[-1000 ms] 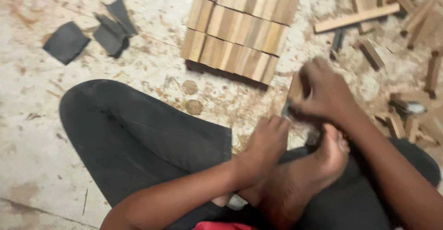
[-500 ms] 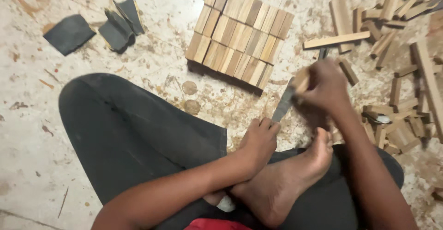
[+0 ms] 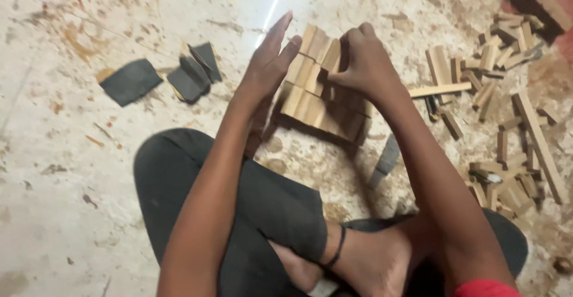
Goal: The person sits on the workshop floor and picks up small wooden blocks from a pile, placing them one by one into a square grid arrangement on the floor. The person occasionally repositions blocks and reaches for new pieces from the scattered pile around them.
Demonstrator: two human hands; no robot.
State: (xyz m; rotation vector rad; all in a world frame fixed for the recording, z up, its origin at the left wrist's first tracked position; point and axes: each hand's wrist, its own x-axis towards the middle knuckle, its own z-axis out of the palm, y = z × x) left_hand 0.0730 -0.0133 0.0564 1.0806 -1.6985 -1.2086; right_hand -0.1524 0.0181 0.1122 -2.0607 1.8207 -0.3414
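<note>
Both hands work the stacked wooden blocks [image 3: 319, 97] on the floor [image 3: 71, 213]: left hand [image 3: 270, 64] flat with fingers spread against its side, right hand [image 3: 364, 61] with fingers curled, pressing one block [image 3: 330, 55] in, so squaring seems underway.

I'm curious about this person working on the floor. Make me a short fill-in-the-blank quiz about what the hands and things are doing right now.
1. Both hands are at the stack of small ____ blocks on the floor.
2. The left hand is held flat and open against the stack's ____ side.
3. The right hand rests, fingers curled, on the ____ of the stack.
4. The dark flat pieces lie to the ____ of the stack.

Missing words: wooden; left; top; left
</note>
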